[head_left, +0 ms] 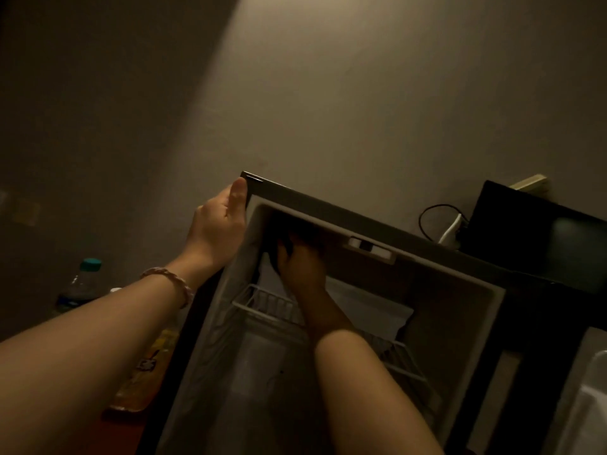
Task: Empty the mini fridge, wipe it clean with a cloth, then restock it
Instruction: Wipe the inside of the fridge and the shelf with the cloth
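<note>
Right hand (300, 261) pinching dark cloth (279, 247) against fridge (427, 254) ceiling mid-frame to wipe; left hand (218, 221) gripping corner, steadying.

Both forearms bare, no sleeves in view. Left wrist: one braided, rope-like bracelet (170, 281), pale pink, chunky twisted strands. Right wrist shows nothing worn. No gloves, rings too dim to tell.

Right hand (300, 261) reaches inside the mini fridge (361, 224), in deep shadow near its upper left corner; the dark cloth (279, 247) it grips is barely distinguishable. Fridge base is cut off by the lower edge. Left of the fridge, a bottle (80, 284) is blurred, label unreadable, partly behind the forearm.
</note>
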